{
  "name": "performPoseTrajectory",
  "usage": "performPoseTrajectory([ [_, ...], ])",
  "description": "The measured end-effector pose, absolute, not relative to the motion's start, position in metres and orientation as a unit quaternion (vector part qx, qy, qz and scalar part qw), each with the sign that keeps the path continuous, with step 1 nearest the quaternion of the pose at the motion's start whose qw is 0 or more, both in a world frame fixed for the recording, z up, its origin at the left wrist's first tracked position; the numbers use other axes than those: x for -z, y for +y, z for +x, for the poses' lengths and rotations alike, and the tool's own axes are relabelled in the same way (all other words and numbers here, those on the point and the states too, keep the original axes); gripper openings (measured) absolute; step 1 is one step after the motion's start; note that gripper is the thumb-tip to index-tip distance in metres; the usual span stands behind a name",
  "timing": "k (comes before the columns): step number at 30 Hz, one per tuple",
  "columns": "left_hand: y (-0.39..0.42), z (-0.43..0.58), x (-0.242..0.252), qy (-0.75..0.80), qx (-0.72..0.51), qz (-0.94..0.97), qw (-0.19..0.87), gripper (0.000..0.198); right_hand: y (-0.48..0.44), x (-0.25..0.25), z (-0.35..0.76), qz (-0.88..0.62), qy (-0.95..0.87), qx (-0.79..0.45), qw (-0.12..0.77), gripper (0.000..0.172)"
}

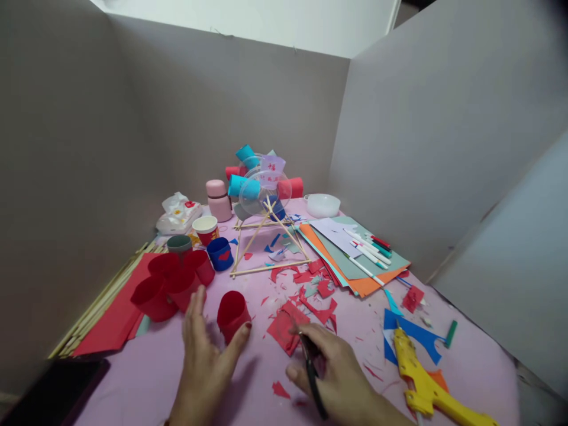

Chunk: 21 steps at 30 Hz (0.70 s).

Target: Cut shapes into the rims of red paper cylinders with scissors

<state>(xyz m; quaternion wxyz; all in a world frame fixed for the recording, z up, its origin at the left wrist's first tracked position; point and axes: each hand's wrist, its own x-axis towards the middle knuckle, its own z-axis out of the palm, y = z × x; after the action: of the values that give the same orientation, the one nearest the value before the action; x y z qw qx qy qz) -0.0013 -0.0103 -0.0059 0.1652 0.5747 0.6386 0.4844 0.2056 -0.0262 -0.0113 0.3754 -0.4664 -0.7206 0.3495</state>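
Note:
My left hand [205, 349] is spread, fingers and thumb apart, in front of a red paper cup [231, 322]. The thumb overlaps the cup's lower right side; whether it touches cannot be made out. In my right hand [339, 370] is a pair of scissors [312, 373] with dark handles, its tips over a piece of red paper [288, 322]. Left of the single cup stand several more red paper cups [155, 296] in a cluster. A blue cup [220, 254] with a red heart is just behind them.
A stick frame [270, 269] carries a wheel [266, 192] hung with coloured paper cups. Red scraps [322, 307] litter the middle. To the right lie coloured sheets [368, 287], markers [368, 254] and a yellow glue gun [412, 373]. A phone-like dark slab [57, 390] rests front left.

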Motion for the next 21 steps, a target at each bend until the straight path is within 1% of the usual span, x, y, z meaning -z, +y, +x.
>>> performPoseTrajectory([
  [2, -0.02, 0.004, -0.003, 0.6, -0.516, 0.609, 0.056, 0.08, -0.03, 0.01, 0.206, -0.494, -0.771, -0.17, 0.364, 0.044],
  [4, -0.029, 0.007, -0.007, 0.555, -0.505, 0.661, -0.006, 0.068, -0.032, 0.01, 0.205, -0.484, -0.796, -0.056, 0.36, 0.051],
  [5, -0.032, 0.008, -0.007, 0.539, -0.49, 0.685, -0.013, 0.061, -0.033, 0.011, 0.205, -0.475, -0.801, -0.02, 0.363, 0.05],
  [7, -0.036, 0.008, -0.004, 0.527, -0.462, 0.713, 0.013, 0.046, -0.033, 0.012, 0.204, -0.459, -0.807, 0.028, 0.371, 0.047],
  [9, -0.037, 0.006, -0.001, 0.509, -0.469, 0.721, 0.045, 0.034, -0.033, 0.012, 0.204, -0.451, -0.808, 0.063, 0.375, 0.045],
  [11, -0.037, 0.005, 0.0, 0.487, -0.496, 0.716, 0.057, 0.028, -0.032, 0.01, 0.204, -0.448, -0.806, 0.094, 0.375, 0.044],
  [13, -0.037, 0.005, 0.0, 0.481, -0.501, 0.718, 0.046, 0.022, -0.032, 0.007, 0.203, -0.444, -0.804, 0.128, 0.375, 0.044],
  [16, -0.04, 0.009, -0.004, 0.485, -0.438, 0.756, 0.023, 0.019, -0.032, 0.004, 0.203, -0.428, -0.8, 0.182, 0.38, 0.044],
  [18, -0.043, 0.013, -0.009, 0.476, -0.407, 0.778, 0.042, 0.018, -0.033, 0.004, 0.203, -0.416, -0.796, 0.204, 0.39, 0.044],
  [21, -0.049, 0.015, -0.015, 0.468, -0.455, 0.752, 0.094, 0.023, -0.032, 0.007, 0.206, -0.391, -0.796, 0.208, 0.413, 0.043],
])
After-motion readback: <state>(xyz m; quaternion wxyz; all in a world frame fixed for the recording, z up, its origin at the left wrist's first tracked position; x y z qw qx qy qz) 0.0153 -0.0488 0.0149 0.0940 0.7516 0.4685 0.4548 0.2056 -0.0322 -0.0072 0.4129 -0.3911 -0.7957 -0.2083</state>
